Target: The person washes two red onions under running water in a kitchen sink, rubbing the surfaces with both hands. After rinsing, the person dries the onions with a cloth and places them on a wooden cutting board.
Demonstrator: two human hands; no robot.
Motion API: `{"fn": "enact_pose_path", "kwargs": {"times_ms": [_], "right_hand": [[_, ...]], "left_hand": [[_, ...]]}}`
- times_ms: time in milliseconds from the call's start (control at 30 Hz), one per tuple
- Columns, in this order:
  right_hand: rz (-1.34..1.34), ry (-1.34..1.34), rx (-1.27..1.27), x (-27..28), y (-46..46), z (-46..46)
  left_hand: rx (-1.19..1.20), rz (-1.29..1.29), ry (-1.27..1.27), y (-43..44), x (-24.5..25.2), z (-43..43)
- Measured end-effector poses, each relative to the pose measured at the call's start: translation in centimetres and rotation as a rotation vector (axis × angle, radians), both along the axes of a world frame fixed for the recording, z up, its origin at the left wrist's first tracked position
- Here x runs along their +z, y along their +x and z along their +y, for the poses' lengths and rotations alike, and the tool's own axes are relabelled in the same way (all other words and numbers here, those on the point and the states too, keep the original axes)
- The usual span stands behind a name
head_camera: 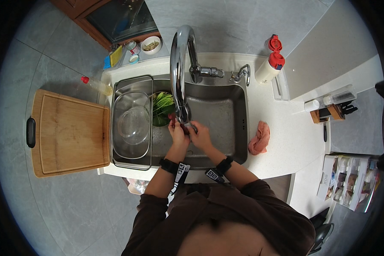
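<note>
My left hand [179, 133] is under the spout of the chrome faucet [178, 64], curled around a reddish elongated item [184, 129]. The faucet head partly covers that item, so its exact kind is unclear. My right hand [201, 136] meets it from the other side, gripping a small dark grey object [194, 127] that is too hidden to name. Both hands are over the stainless steel sink [217, 112]. Just left of them, leafy greens [161, 110] with pale green stems lie in a round container, mostly covered by the leaves.
A wire-framed metal basket [151, 144] holding a clear bowl [132, 126] fills the sink's left side. Further left is a wooden cutting board [72, 134]. A pink cloth [260, 138], a red-lidded bottle [268, 68] and a small tap [243, 75] are on the right.
</note>
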State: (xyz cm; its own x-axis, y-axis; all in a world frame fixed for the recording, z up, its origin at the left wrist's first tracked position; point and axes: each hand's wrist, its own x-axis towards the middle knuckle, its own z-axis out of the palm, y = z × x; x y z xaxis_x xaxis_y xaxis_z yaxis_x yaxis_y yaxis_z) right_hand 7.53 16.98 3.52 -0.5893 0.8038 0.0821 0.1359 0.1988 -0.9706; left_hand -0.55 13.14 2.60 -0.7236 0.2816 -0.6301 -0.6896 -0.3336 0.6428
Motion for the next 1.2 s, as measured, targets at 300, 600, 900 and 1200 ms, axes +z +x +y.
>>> {"fn": "enact_pose_path", "kwargs": {"times_ms": [300, 600, 900, 1200], "right_hand": [[-0.104, 0.044, -0.054, -0.2, 0.1, 0.7], [-0.061, 0.070, 0.047, 0.0, 0.2, 0.4], [-0.070, -0.286, -0.033, -1.6, 0.1, 1.1], [0.017, -0.363, 0.030, -2.3, -2.0, 2.5]], "left_hand": [[-0.041, 0.016, -0.047, 0.2, 0.5, -0.2], [-0.022, 0.017, -0.030, 0.0, 0.0, -0.5], [-0.166, 0.103, 0.136, 0.0, -0.8, -1.5], [-0.400, -0.001, 0.078, 1.5, 0.9, -2.4]]}}
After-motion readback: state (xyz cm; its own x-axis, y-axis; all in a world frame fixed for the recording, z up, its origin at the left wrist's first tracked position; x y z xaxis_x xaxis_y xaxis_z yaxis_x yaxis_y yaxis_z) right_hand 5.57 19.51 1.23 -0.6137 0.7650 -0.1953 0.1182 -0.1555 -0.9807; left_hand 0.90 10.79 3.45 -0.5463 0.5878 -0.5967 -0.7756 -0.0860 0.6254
